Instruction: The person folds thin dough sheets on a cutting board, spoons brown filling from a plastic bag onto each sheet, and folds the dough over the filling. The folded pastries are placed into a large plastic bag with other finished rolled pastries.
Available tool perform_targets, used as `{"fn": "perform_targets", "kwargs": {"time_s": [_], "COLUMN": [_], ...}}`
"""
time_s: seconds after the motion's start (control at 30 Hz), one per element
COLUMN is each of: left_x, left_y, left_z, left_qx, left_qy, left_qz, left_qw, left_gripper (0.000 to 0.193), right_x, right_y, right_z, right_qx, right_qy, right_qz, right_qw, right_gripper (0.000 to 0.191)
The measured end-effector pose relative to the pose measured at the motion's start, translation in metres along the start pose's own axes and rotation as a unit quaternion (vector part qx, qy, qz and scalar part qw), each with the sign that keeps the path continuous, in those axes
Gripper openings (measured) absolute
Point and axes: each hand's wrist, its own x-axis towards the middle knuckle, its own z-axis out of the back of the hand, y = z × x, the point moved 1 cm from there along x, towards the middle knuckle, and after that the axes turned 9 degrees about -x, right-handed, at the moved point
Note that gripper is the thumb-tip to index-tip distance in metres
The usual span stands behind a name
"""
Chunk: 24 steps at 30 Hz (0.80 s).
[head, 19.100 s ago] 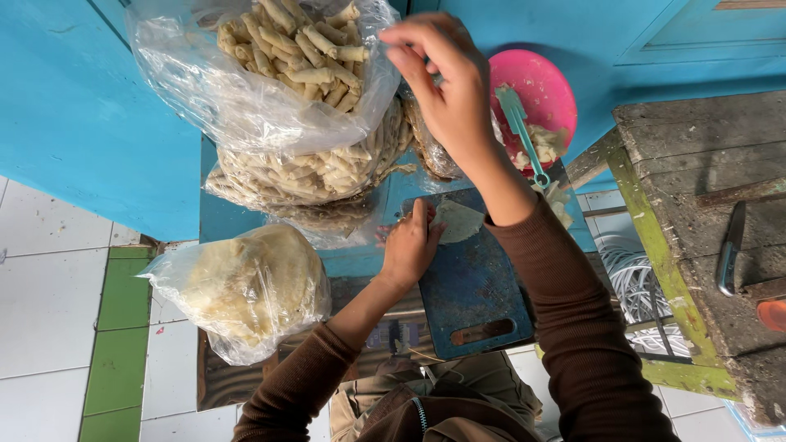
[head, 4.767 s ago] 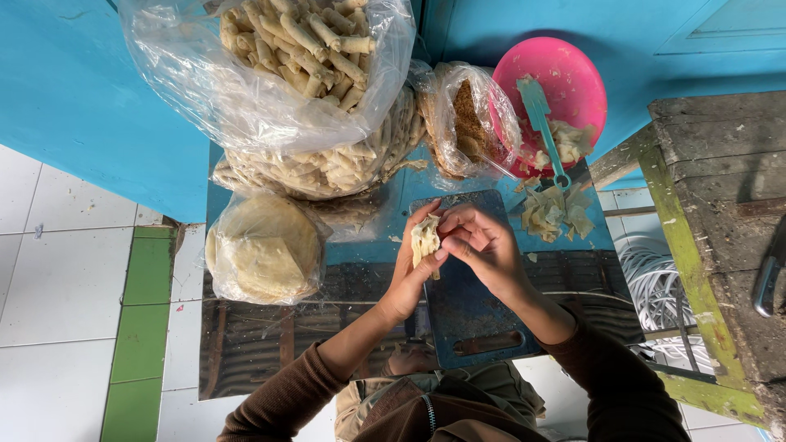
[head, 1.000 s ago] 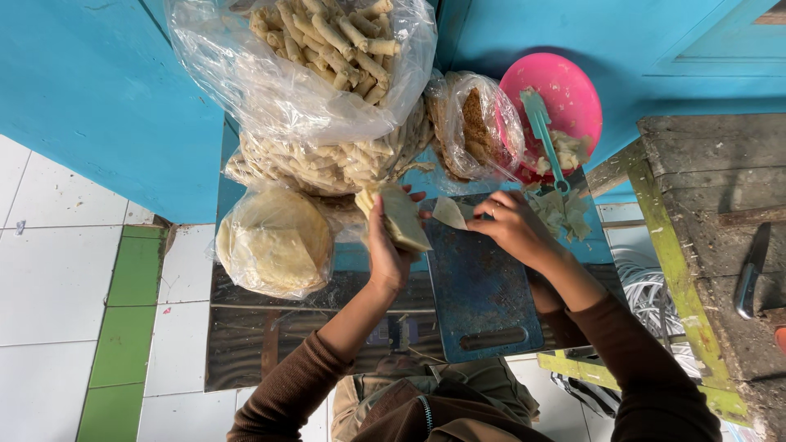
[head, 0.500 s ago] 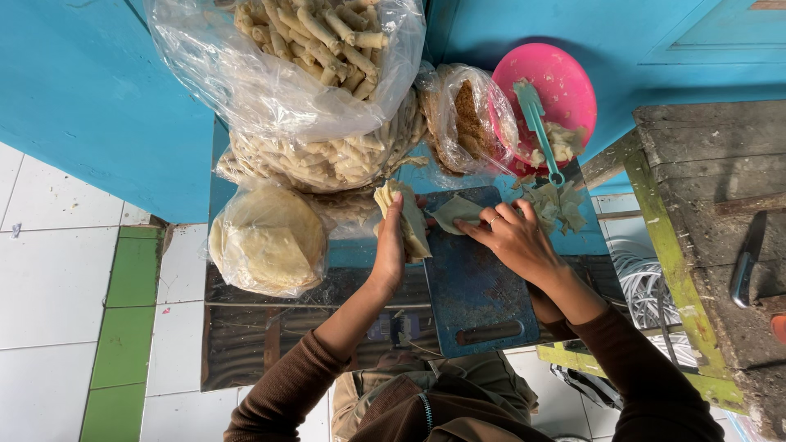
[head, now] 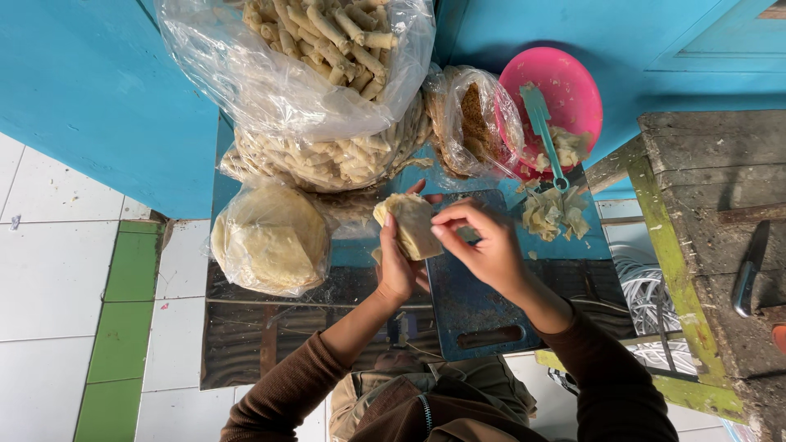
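Left hand: the left hand [head: 399, 266] is raised above the blue cutting board [head: 475, 303], fingers curled round a folded pale wrapper [head: 412, 225], which it holds upright against the palm.
Right hand: the right hand [head: 485, 245] is just beside the wrapper, its fingertips [head: 438, 231] pinched at the wrapper's right edge; whether anything is nipped between them cannot be told.
Wrapper: off the board, in the air between both hands, over the board's upper left corner.
Change from half a second ago: the right hand then lay flat and low on the board over a bit of filling; now it has come up to meet the wrapper. The left hand has kept its hold and sits a little lower and nearer the body.
Board: on the shiny metal bench [head: 270, 344], slot handle towards the person.
Filling heap: a pile of pale shredded filling [head: 555, 213] lies at the board's far right, apart from both hands.
Pink bowl: a pink bowl [head: 573, 86] with a teal spoon [head: 542, 131] stands beyond the heap.
Bags: a clear bag of rolled sticks [head: 319, 49] at the top, a bag of round flat wrappers [head: 270, 237] left of the hands, a small bag of brown crumbs [head: 473, 123] beside the bowl.
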Motion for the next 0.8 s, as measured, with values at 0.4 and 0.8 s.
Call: {"fn": "perform_targets", "kwargs": {"time_s": [0.4,0.8], "left_x": [-0.006,0.001], "left_y": [-0.004,0.000], "left_z": [-0.008,-0.002], "left_qx": [0.117,0.241], "left_qy": [0.010,0.031], "left_qz": [0.011,-0.014], "left_qw": [0.993,0.970], "left_gripper": [0.070,0.065], "right_x": [0.011,0.011], "right_y": [0.019,0.010], "right_z": [-0.009,0.005], "right_qx": [-0.134,-0.116], "right_qy": [-0.010,0.097], "right_qz": [0.113,0.063], "right_qw": [0.984,0.986], "right_gripper": [0.020,0.013]}}
